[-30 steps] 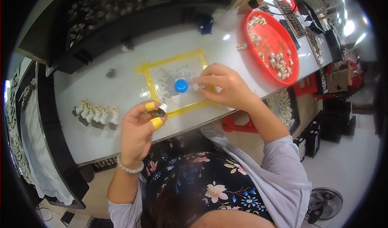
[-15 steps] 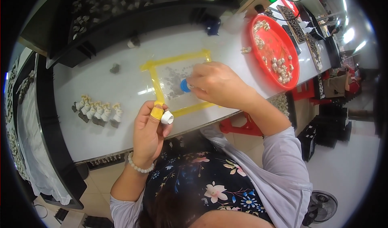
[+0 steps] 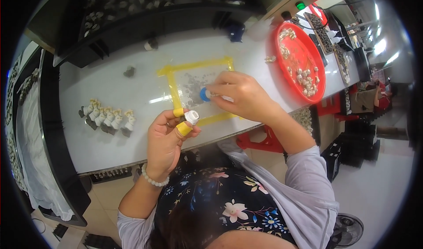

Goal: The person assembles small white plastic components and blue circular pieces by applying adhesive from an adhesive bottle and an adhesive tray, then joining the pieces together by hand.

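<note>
My left hand (image 3: 169, 136), with yellow tape round its thumb and a fingertip, pinches a small white hollow piece (image 3: 191, 116), its opening turned up. Fingers bent together, my right hand (image 3: 238, 94) is at a small round blue cap-like thing (image 3: 204, 94) on the table. Whatever those fingertips hold is too small and blurred to make out. Under them lies a yellow-taped rectangle (image 3: 176, 90) with grey smudges inside. Several small white figures with yellowish tops and grey bases (image 3: 115, 122) stand in a row at the left.
To the right, a red round tray (image 3: 322, 79) holds several small white pieces; one more piece (image 3: 270, 59) lies beside it. A dark shelf (image 3: 154, 22) spans the back. A dark blue object (image 3: 236, 32) and a small grey piece (image 3: 129, 71) are on the table.
My left hand has moved slightly up and right, and the white piece has turned so its opening faces up. My right hand stays by the blue cap-like thing, its fingers shifted a little.
</note>
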Tool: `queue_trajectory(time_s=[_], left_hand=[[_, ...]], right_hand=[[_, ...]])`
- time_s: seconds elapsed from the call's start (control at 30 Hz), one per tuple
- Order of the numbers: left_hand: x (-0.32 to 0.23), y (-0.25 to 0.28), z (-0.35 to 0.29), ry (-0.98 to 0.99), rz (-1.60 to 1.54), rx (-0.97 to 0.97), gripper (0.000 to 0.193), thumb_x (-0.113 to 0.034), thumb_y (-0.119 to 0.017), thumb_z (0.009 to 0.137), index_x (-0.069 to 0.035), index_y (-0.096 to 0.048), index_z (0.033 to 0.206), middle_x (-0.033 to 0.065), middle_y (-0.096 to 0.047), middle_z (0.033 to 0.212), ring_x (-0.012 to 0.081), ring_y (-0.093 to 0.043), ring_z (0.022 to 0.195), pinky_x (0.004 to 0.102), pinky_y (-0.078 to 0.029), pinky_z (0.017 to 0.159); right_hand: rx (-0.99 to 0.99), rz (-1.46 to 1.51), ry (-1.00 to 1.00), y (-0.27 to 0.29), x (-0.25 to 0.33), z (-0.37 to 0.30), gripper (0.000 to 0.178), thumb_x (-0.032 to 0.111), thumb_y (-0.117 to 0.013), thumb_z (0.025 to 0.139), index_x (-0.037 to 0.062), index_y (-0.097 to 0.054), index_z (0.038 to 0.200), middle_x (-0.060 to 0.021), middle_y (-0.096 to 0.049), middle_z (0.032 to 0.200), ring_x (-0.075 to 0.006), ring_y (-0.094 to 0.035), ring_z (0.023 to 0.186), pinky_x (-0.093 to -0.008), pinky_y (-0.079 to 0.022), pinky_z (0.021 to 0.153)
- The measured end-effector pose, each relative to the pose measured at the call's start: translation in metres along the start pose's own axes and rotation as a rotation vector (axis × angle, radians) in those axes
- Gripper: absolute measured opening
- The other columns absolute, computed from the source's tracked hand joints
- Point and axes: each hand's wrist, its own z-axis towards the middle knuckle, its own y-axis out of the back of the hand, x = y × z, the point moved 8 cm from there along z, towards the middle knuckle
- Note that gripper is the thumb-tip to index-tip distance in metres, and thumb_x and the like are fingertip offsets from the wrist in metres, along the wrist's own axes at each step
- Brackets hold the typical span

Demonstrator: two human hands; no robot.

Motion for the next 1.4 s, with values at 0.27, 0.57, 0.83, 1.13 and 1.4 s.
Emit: queue_trajectory(time_s=[0.27, 0.57, 0.83, 1.13, 1.4], left_hand=[[0.002, 0.0, 0.002, -0.038, 0.004, -0.011, 0.027, 0.003, -0.063, 0.083, 0.005, -0.056, 0.109, 0.014, -0.064, 0.098, 0.0213, -0.065, 0.082, 0.0307, -0.056, 0.075], [0.003, 0.0, 0.002, -0.067, -0.015, 0.002, 0.023, 0.003, -0.063, 0.082, 0.005, -0.057, 0.105, 0.0145, -0.064, 0.097, 0.0216, -0.066, 0.081, 0.0325, -0.056, 0.074], [0.003, -0.001, 0.004, -0.082, 0.008, -0.017, 0.021, 0.004, -0.064, 0.082, 0.006, -0.059, 0.102, 0.0146, -0.065, 0.094, 0.0224, -0.066, 0.076, 0.0327, -0.057, 0.071], [0.005, -0.001, 0.003, -0.096, 0.205, -0.081, 0.017, 0.004, -0.064, 0.081, 0.006, -0.061, 0.097, 0.0135, -0.066, 0.091, 0.0209, -0.066, 0.073, 0.0318, -0.057, 0.068], [-0.049, -0.015, -0.031, -0.528, 1.081, -0.037, 0.021, 0.006, -0.068, 0.072, 0.004, -0.059, 0.092, 0.0111, -0.064, 0.087, 0.0242, -0.061, 0.077, 0.0318, -0.05, 0.07]], right_hand=[[-0.091, 0.475, -0.281, -0.001, -0.012, -0.016, 0.026, 0.0, -0.067, 0.075, 0.002, -0.068, 0.101, -0.0091, -0.063, 0.088, -0.017, -0.06, 0.077, -0.0259, -0.046, 0.066], [-0.039, 0.653, -0.269, -0.006, 0.002, -0.017, 0.026, 0.002, -0.068, 0.076, 0.0008, -0.067, 0.102, -0.0096, -0.064, 0.091, -0.018, -0.06, 0.082, -0.0274, -0.046, 0.072], [-0.045, 0.599, -0.181, -0.003, 0.013, -0.011, 0.027, -0.002, -0.068, 0.073, 0.0007, -0.068, 0.1, -0.0108, -0.064, 0.089, -0.0213, -0.062, 0.079, -0.0283, -0.048, 0.068], [-0.018, 0.537, -0.104, -0.008, 0.011, -0.015, 0.027, 0.001, -0.069, 0.074, -0.0004, -0.067, 0.1, -0.0117, -0.063, 0.086, -0.0226, -0.062, 0.075, -0.0297, -0.048, 0.065], [-0.136, -0.021, -0.084, 0.023, -0.035, -0.038, 0.027, 0.004, -0.067, 0.072, 0.0022, -0.068, 0.099, -0.0123, -0.065, 0.091, -0.0269, -0.06, 0.086, -0.0361, -0.048, 0.078]])
